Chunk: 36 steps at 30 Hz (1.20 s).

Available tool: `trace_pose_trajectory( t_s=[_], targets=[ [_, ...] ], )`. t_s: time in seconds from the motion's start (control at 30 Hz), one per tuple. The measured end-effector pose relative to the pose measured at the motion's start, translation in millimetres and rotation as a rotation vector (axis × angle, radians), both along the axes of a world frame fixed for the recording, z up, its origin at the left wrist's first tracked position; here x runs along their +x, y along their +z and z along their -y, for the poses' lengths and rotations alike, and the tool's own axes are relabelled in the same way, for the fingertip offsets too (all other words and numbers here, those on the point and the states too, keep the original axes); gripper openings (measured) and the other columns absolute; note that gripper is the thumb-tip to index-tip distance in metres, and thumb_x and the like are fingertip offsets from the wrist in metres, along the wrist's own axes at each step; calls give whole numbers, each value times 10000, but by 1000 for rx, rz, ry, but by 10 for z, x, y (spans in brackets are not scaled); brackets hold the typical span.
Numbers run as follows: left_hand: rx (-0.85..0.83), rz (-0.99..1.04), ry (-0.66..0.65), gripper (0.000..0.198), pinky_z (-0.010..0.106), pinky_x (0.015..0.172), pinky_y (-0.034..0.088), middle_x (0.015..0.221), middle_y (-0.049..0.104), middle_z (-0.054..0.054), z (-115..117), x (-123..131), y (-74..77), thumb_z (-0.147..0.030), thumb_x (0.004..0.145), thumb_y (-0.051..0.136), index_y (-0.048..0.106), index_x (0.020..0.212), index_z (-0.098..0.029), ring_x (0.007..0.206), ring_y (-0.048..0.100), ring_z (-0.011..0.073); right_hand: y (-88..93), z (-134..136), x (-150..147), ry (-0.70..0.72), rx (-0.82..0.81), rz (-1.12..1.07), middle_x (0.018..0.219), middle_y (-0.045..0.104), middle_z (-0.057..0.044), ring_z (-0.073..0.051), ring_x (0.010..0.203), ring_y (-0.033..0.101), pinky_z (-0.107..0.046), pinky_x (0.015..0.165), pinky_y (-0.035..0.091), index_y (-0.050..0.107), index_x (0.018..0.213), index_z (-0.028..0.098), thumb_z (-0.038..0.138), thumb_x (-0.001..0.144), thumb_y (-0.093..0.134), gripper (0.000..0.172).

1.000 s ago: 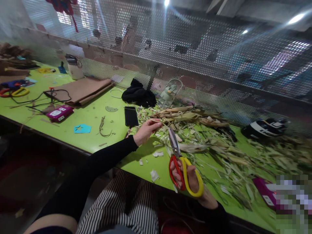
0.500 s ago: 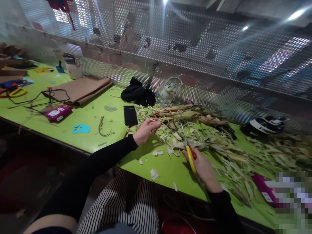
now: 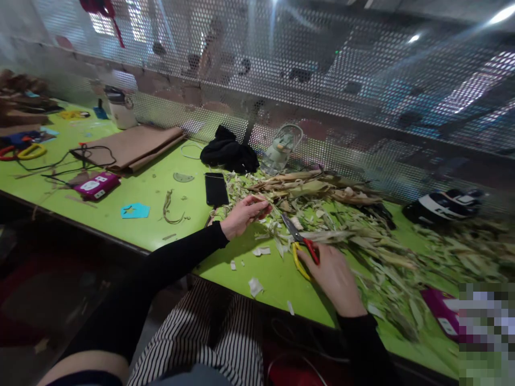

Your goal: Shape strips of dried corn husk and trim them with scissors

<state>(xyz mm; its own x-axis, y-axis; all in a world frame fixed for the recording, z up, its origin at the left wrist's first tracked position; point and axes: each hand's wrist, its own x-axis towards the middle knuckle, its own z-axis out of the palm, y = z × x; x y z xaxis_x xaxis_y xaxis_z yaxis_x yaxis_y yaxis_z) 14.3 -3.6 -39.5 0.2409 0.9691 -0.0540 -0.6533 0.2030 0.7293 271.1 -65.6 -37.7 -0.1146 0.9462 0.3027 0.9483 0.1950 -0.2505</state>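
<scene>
My left hand (image 3: 242,215) is closed in a pinch above the near edge of the plant scraps. A thin pale strip of dried husk (image 3: 260,198) shows at its fingertips. In my right hand (image 3: 336,277) are scissors (image 3: 298,236) with one red and one yellow handle. Their blades point up and left, a short way from my left fingers. Behind both hands lies a bundle of dry corn husks (image 3: 314,185), with cut husk pieces (image 3: 386,254) scattered around and to the right.
A black phone (image 3: 216,189), black cloth (image 3: 229,151) and clear bottle (image 3: 279,150) stand left of the husks. Further left are brown paper (image 3: 134,146), a purple box (image 3: 97,186) and a blue tag (image 3: 135,210). A black-and-white object (image 3: 440,206) lies right, before a perforated metal screen (image 3: 322,107).
My right hand has turned the scissors, so the blades tilt further left, nearer my left hand. The left hand has shifted slightly right, still pinching the strip.
</scene>
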Motion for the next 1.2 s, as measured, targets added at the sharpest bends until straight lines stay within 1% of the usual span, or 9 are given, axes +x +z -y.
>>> trace_pose_trajectory(
  t_s=[0.07,0.13,0.2,0.33,0.53,0.7,0.87,1.07,1.2],
  targets=[
    [12,-17,-11,332,267,804,501,864,709,10,20,11,-9,-304,729,861,605,885,-160,822,686,115,87,-22,-122,34,111,-23,1094,696,-236,-377,1041,628,-503,912,475,679,1001,160,603,923,489,488],
    [9,-45,-7,320,249,799,491,869,692,-4,33,23,-12,-306,730,858,608,866,-161,824,668,99,160,-71,-340,81,51,-220,1137,699,-203,-324,1014,649,-451,871,504,671,1067,165,613,935,485,503],
    [20,-89,9,272,214,748,461,847,669,-18,39,35,-14,-278,737,847,625,840,-158,776,627,71,190,-146,-576,161,-124,-423,1078,729,-144,-270,913,671,-394,796,518,662,1113,186,628,932,500,504],
    [90,-214,47,204,213,645,390,772,636,-22,35,57,-33,-262,752,828,662,800,-154,668,527,56,137,-285,-844,175,-146,-627,775,683,-43,-200,702,606,-325,672,472,652,893,206,662,903,525,474],
    [248,-309,9,265,260,718,428,769,642,8,61,55,-49,-372,769,803,683,799,-138,716,553,91,114,-301,-816,157,-125,-795,675,543,21,-151,613,465,-276,565,371,631,856,222,602,876,593,382],
    [371,-381,-49,370,275,718,450,784,668,19,88,28,-22,-455,760,796,663,891,-135,708,587,104,160,-259,-833,199,-166,-811,617,490,35,-144,573,403,-275,534,339,626,820,225,533,869,622,312],
    [450,-454,-21,376,262,716,457,734,638,6,87,7,-30,-479,769,783,650,820,-131,693,575,97,161,-237,-817,193,-172,-828,662,498,32,-140,591,403,-275,545,332,605,819,224,500,873,616,282],
    [405,-489,-118,412,271,751,479,758,651,17,82,-36,-5,-527,761,769,673,805,-129,718,591,106,189,-193,-789,251,-161,-804,725,541,18,-145,652,450,-282,612,366,608,806,216,459,875,629,254],
    [462,-564,-190,393,259,707,450,731,641,10,75,-49,18,-518,763,758,663,804,-138,695,570,107,170,-181,-754,243,-173,-865,672,517,28,-145,614,426,-280,577,353,611,802,226,469,865,637,253]
  ],
)
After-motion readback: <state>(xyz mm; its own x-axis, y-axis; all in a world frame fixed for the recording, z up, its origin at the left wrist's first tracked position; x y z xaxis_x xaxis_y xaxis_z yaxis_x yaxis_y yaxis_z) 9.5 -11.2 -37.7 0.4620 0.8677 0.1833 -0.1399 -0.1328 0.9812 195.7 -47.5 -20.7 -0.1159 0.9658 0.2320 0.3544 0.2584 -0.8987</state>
